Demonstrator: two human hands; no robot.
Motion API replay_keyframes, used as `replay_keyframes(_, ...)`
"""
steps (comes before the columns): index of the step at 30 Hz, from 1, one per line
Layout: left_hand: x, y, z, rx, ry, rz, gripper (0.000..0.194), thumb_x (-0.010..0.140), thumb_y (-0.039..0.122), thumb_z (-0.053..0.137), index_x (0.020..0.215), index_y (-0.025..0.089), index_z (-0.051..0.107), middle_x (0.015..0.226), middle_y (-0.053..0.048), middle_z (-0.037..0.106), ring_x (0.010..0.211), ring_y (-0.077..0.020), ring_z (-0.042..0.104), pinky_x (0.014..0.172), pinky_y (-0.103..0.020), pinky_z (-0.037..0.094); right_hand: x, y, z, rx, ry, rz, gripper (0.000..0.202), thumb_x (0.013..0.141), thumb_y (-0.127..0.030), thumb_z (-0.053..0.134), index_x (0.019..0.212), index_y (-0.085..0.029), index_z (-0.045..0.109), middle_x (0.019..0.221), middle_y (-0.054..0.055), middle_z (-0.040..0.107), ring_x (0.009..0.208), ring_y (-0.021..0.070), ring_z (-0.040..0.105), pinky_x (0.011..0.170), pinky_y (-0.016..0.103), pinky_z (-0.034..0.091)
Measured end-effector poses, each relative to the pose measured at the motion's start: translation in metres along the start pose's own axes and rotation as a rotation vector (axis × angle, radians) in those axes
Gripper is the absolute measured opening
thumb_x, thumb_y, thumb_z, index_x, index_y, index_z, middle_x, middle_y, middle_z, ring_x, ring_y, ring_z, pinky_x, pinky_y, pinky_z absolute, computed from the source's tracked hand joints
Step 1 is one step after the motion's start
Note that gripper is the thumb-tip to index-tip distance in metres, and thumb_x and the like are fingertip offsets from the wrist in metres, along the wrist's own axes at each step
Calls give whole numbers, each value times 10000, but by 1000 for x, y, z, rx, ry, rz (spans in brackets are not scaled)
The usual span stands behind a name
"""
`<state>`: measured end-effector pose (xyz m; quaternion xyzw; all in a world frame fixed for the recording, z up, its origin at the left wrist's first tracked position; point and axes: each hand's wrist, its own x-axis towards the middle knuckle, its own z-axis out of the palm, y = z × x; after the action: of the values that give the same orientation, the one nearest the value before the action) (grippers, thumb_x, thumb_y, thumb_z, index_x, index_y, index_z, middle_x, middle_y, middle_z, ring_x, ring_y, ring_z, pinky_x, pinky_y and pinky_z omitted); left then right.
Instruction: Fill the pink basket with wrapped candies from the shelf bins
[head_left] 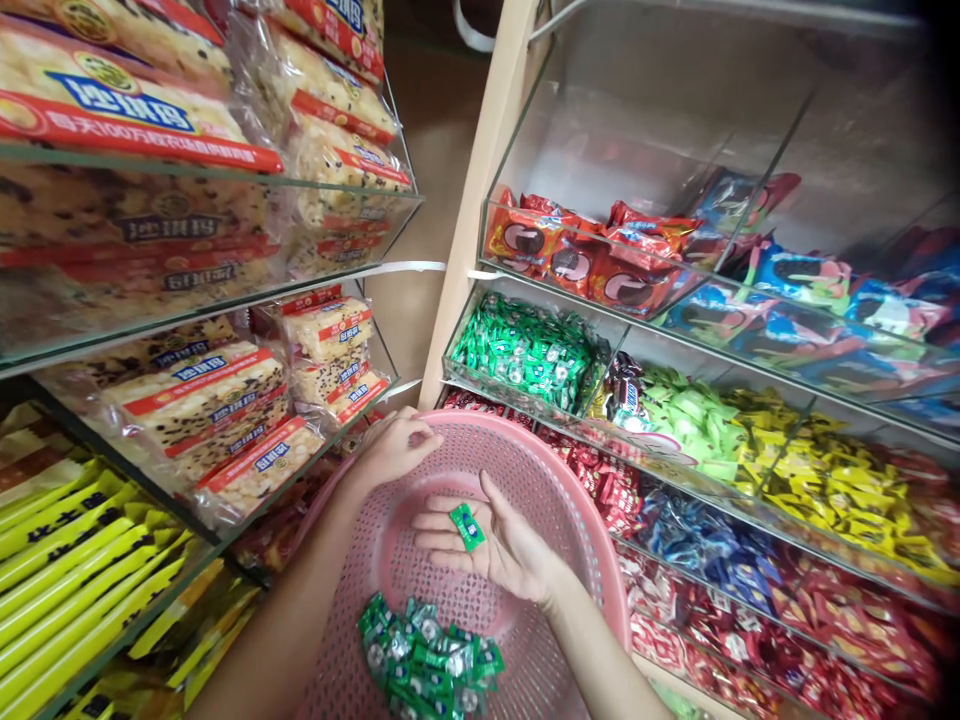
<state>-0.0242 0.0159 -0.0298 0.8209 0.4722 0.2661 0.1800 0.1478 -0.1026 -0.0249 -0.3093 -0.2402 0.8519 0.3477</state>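
My right hand (491,535) is held palm up over a pink perforated basket (592,500), fingers spread, with one small green packet (469,526) lying flat on the fingers. At the basket's upper left rim is my left hand (395,447), its fingers curled, thumb and fingertips close together; whether something small is between them cannot be made out. A pile of green wrapped packets (431,660) lies at the bottom of the basket, nearest to me.
A clear bin of green packets (525,350) stands beyond the basket. Shelves with red packets (592,255), yellow packets (832,480) and blue packets (697,535) rise at the right. Packaged pastries (202,400) fill glass-edged shelves at the left.
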Motion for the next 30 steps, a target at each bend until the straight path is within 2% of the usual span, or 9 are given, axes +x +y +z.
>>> replay_keyframes(9, 0, -4, 4, 6, 25, 10, 313, 806, 494, 488, 784, 264, 699, 993, 2, 616, 889, -153, 570, 792, -273, 435, 2, 8, -6, -51, -102, 93, 674, 868, -629, 310, 1176, -68, 522, 1191, 191, 567, 951, 208, 629, 870, 357, 469)
replay_keyframes(16, 0, 0, 0, 42, -7, 6, 334, 809, 505, 472, 783, 259, 696, 971, 3, 612, 874, -148, 574, 758, -255, 437, 3, 10, -9, -99, -110, 125, 677, 866, -627, 317, 1167, -60, 529, 1180, 191, 572, 942, 207, 635, 858, 344, 475)
replay_keyframes(23, 0, -1, 2, 26, 16, 20, 320, 803, 491, 488, 777, 250, 697, 981, -2, 611, 894, -156, 569, 788, -270, 434, 3, 11, -10, -123, -88, 132, 697, 851, -646, 328, 1159, -53, 524, 1150, 203, 588, 945, 219, 637, 882, 381, 468)
replay_keyframes(25, 0, -2, 3, 31, 15, 27, 324, 806, 491, 486, 773, 247, 696, 980, -2, 611, 894, -155, 568, 794, -272, 432, 2, 12, -10, -156, -78, 102, 626, 838, -588, 449, 1171, -63, 522, 1153, 198, 591, 949, 216, 638, 903, 385, 457)
replay_keyframes(28, 0, -2, 3, 38, 11, 30, 331, 809, 496, 478, 780, 247, 694, 980, -1, 612, 889, -152, 569, 792, -270, 432, -1, 14, -10, -222, -77, 39, 530, 752, -325, 684, 1199, -92, 519, 1155, 169, 602, 974, 206, 634, 965, 377, 412)
replay_keyframes(30, 0, -2, 3, 45, 10, 25, 335, 808, 503, 476, 786, 248, 693, 987, -1, 612, 894, -155, 570, 788, -270, 431, -2, 15, -11, -242, -73, 24, 546, 710, -220, 721, 1204, -101, 523, 1145, 160, 610, 987, 208, 631, 983, 374, 396)
